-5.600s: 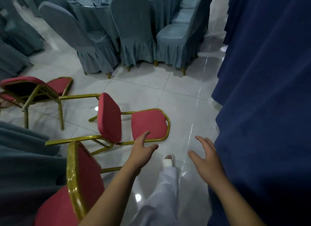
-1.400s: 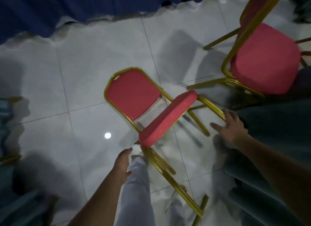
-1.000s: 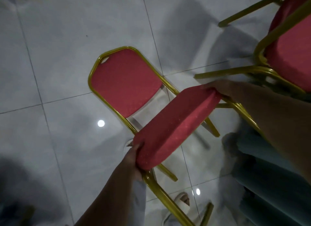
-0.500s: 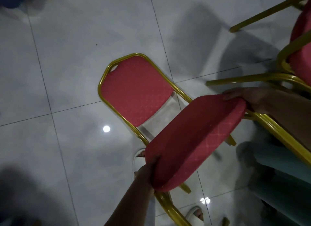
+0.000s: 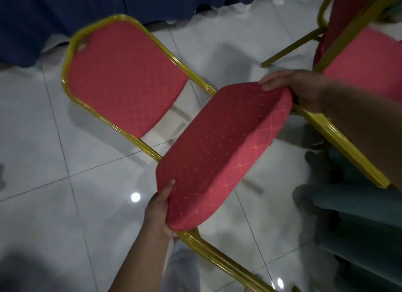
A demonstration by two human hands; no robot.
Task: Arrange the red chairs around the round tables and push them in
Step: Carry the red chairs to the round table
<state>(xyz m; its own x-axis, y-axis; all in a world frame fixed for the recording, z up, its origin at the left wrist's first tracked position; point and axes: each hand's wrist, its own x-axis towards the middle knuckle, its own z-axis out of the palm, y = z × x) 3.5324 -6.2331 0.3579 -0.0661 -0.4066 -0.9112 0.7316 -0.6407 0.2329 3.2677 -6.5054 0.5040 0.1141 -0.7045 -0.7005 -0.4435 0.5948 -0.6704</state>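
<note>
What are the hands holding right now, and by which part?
Both grip the red chair by its seat cushion: the left hand at the near end, the right hand at the far end.

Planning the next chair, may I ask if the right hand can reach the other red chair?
Probably yes: the other chair stands just beyond the right hand, nothing between; that hand grips the held seat.

Both forearms (image 5: 139, 257) bare; white trouser leg (image 5: 183, 267).
</note>
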